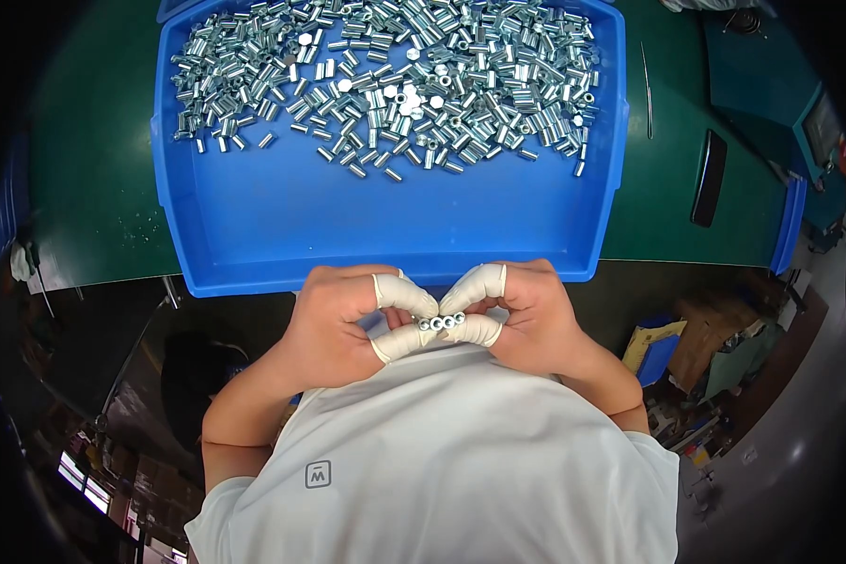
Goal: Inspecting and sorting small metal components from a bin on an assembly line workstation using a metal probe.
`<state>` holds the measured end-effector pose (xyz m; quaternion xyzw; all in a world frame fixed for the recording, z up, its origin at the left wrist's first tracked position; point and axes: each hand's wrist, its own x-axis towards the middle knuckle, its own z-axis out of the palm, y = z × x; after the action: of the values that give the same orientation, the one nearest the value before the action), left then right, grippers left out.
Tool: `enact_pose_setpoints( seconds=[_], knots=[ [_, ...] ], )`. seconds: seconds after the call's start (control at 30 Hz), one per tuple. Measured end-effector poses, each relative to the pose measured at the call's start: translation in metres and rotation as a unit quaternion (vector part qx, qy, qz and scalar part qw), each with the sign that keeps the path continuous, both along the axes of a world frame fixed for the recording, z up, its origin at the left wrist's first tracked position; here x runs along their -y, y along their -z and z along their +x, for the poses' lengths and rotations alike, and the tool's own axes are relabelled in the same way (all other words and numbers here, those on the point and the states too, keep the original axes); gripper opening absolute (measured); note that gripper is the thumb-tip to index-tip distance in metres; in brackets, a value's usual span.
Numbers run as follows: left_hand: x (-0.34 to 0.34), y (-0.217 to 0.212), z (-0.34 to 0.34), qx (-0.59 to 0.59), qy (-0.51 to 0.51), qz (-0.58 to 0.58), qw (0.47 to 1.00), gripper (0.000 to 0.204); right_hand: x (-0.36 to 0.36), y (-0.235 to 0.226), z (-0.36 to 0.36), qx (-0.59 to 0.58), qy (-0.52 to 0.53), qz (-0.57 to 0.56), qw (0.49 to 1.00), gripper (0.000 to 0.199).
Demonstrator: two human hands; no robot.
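Close to my chest, a short row of several silver hex coupling nuts [443, 322] is pinched between my two hands, their round bores facing up. My left hand [338, 324] closes on the left end of the row with thumb and index finger. My right hand [536, 320] grips the right end the same way. White finger cots cover the thumbs and index fingers, whose tips meet around the nuts. Beyond the hands, a blue plastic tray [385, 226] holds a loose heap of similar shiny metal nuts [395, 85], mostly spread over its far half.
The tray rests on a green tabletop [94, 188], its near rim reaching past the table's front edge. To its right lie a black phone [709, 179] and a thin metal rod [647, 89]. A blue bin [789, 226] stands at the table's right end, near a machine with a screen [822, 127].
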<state>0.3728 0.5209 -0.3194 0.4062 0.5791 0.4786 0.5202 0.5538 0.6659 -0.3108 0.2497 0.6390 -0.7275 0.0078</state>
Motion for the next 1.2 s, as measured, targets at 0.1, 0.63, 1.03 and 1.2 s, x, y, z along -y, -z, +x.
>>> enact_pose_setpoints(
  seconds=[0.1, 0.63, 1.03, 1.2],
  knots=[
    [0.002, 0.003, 0.004, 0.019, -0.029, 0.007, 0.999, 0.027, 0.0, 0.001, 0.001, -0.001, -0.005, 0.005, 1.0, 0.012],
    [-0.008, -0.003, 0.001, -0.055, -0.004, 0.082, 0.995, 0.022, -0.001, -0.002, 0.0, -0.027, 0.037, 0.029, 0.999, 0.011],
    [-0.022, -0.006, 0.0, -0.243, -0.011, 0.135, 0.961, 0.016, -0.007, 0.0, -0.006, -0.056, 0.048, 0.14, 0.987, 0.015],
    [-0.023, -0.003, -0.01, -0.152, -0.066, 0.077, 0.983, 0.016, -0.022, -0.007, -0.014, -0.074, 0.043, 0.122, 0.989, 0.014]
  ],
)
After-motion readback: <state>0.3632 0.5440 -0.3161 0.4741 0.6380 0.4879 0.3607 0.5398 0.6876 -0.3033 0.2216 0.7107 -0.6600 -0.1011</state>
